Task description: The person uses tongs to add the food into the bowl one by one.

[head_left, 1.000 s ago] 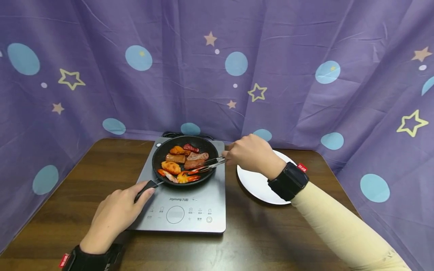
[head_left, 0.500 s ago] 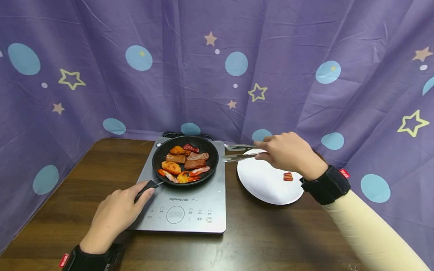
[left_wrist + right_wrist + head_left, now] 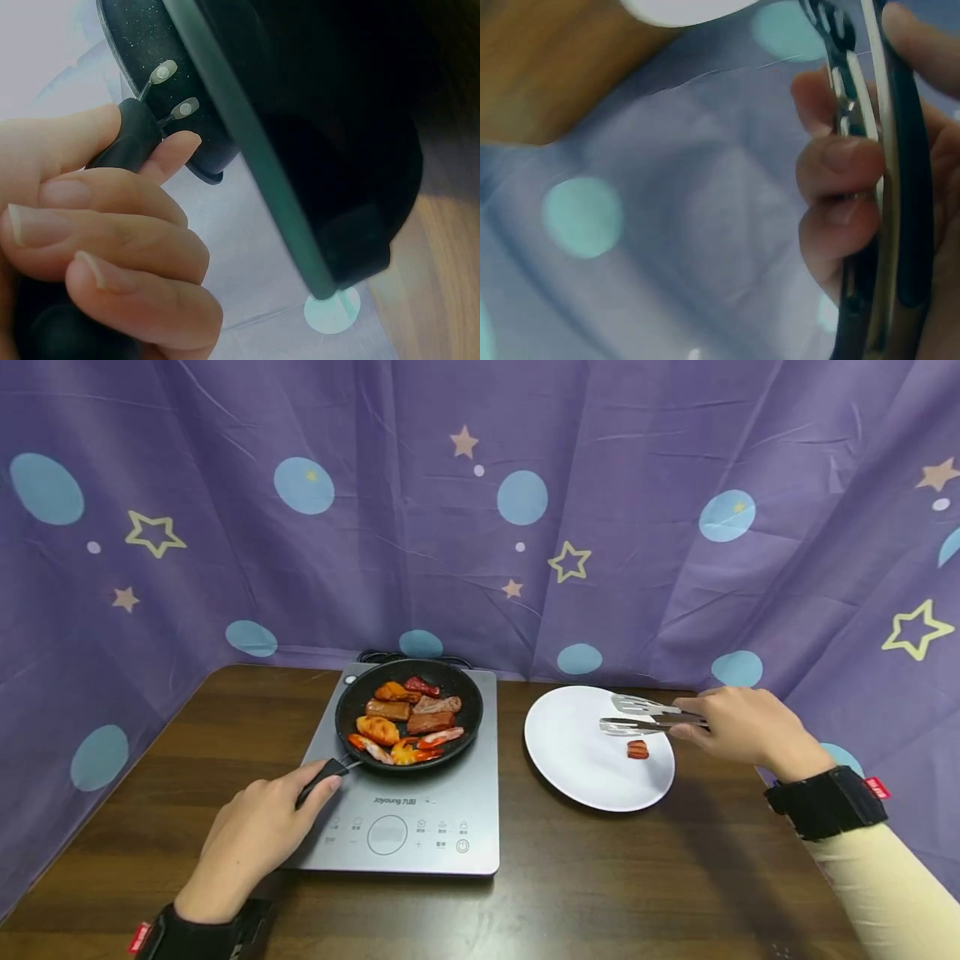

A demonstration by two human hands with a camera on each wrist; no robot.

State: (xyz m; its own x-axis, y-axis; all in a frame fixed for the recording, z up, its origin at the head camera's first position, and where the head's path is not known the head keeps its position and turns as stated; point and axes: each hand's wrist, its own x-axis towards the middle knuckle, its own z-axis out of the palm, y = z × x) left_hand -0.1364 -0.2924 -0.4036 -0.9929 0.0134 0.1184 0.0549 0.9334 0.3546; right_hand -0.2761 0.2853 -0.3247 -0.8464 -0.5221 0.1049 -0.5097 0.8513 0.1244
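My left hand [image 3: 258, 827] grips the black handle [image 3: 322, 781] of a frying pan [image 3: 468, 727], and the left wrist view shows its fingers curled round that handle [image 3: 131, 142]. Inside the pan lie shrimp [image 3: 441, 738], brown meat pieces [image 3: 431, 722] and a golden wing-like piece [image 3: 378, 730]. My right hand [image 3: 750, 727] holds metal tongs [image 3: 660, 718] above the right part of a white plate [image 3: 570, 752]. The tongs' arms stand apart with nothing seen between their tips. Just below them, a small reddish-brown food piece [image 3: 637, 749] lies on the plate.
The pan stands on a silver induction cooker [image 3: 465, 810] with a touch panel; a black cord [image 3: 378, 656] lies behind it. All rests on a brown wooden table [image 3: 570, 877]. A purple curtain [image 3: 630, 527] with stars and dots hangs around the back and sides.
My right hand has moved right with the tongs, from a shrimp in the pan to above the plate. The shrimp stays in the pan. My left hand keeps its hold.
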